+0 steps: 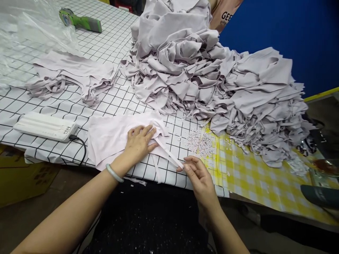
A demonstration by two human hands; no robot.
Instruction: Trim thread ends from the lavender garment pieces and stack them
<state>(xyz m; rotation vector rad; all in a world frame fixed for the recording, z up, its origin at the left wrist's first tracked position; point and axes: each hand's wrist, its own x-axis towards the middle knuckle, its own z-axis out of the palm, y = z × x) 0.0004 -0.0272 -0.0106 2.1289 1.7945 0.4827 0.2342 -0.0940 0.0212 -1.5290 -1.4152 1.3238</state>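
A pale pink garment (108,134) lies spread near the table's front edge. My left hand (140,143) rests on it with fingers stretched out, pressing the cloth flat. From beside that hand a narrow fabric strap (169,153) runs out to the right. My right hand (197,174) pinches the strap's far end between thumb and finger, drawing it straight. A second strap (156,169) hangs loose below the garment towards the edge.
Large heaps of similar garments (180,67) fill the back and right. A smaller garment stack (76,70), white power bank (45,127) with black cable, green tool (81,21) and clear plastic (39,28) lie left. Tiny scraps (201,143) litter the checked cloth. A person's sleeve (225,16) shows behind.
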